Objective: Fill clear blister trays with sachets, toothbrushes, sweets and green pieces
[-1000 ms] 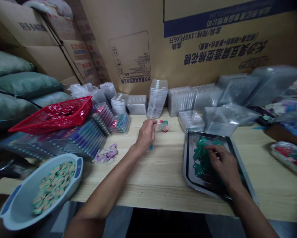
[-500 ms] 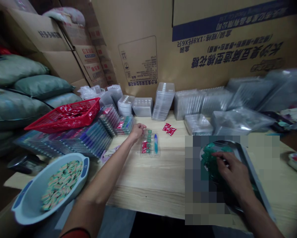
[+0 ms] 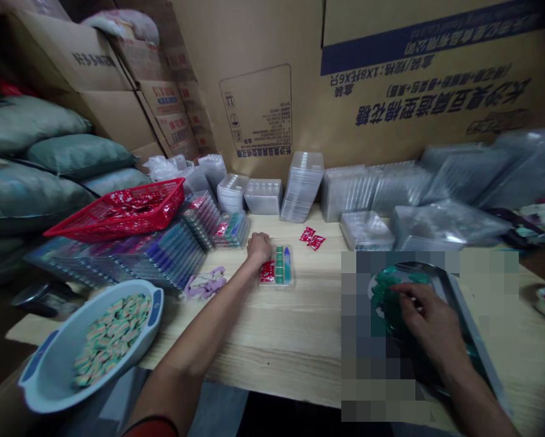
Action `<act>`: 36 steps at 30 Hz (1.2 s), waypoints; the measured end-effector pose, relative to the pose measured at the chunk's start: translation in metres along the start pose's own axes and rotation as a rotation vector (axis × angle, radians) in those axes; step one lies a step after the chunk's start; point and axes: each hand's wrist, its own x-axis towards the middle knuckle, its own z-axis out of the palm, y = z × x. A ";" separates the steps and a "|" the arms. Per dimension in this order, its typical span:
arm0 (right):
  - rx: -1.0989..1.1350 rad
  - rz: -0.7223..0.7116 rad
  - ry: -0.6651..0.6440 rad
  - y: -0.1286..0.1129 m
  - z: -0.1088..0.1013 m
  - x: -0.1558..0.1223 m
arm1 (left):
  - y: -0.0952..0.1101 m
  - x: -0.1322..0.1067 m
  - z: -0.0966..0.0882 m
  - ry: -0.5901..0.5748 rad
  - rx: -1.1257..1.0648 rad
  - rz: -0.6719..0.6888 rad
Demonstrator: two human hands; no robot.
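A small clear plastic tray (image 3: 275, 285) lies on the table, with a red packet (image 3: 267, 271), a column of green pieces (image 3: 280, 264) and a blue-and-teal pen-shaped item (image 3: 287, 264) in its compartments. My left hand (image 3: 258, 247) is closed at the tray's back left corner; its fingertips are hidden, so what it holds does not show. On the right stands a metal tray (image 3: 470, 321) with a heap of glossy green pieces (image 3: 386, 291), partly masked by blurred blocks. Over that heap my right hand (image 3: 425, 312) pinches thumb and fingers together, apparently on a green piece.
Two red packets (image 3: 312, 238) lie behind the clear tray. To the left are a blue basin (image 3: 49, 376) of striped pieces, purple items (image 3: 204, 284), stacked filled trays (image 3: 140, 261) and a red basket (image 3: 72, 224). Stacked empty trays (image 3: 302, 188) line the cardboard (image 3: 254, 73).
My left hand has shifted slightly toward the tray and down over its left part. The green pieces now sit in an even column. My right hand stays over the green heap.
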 end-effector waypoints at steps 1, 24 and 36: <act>0.001 -0.003 0.004 0.000 0.000 0.000 | 0.002 -0.007 -0.001 0.013 0.030 0.035; 0.027 0.041 -0.074 0.012 0.001 -0.002 | -0.006 -0.068 0.030 -0.352 0.639 0.398; -0.035 0.028 -0.075 -0.001 -0.003 -0.003 | 0.009 -0.052 -0.038 0.083 0.284 -0.004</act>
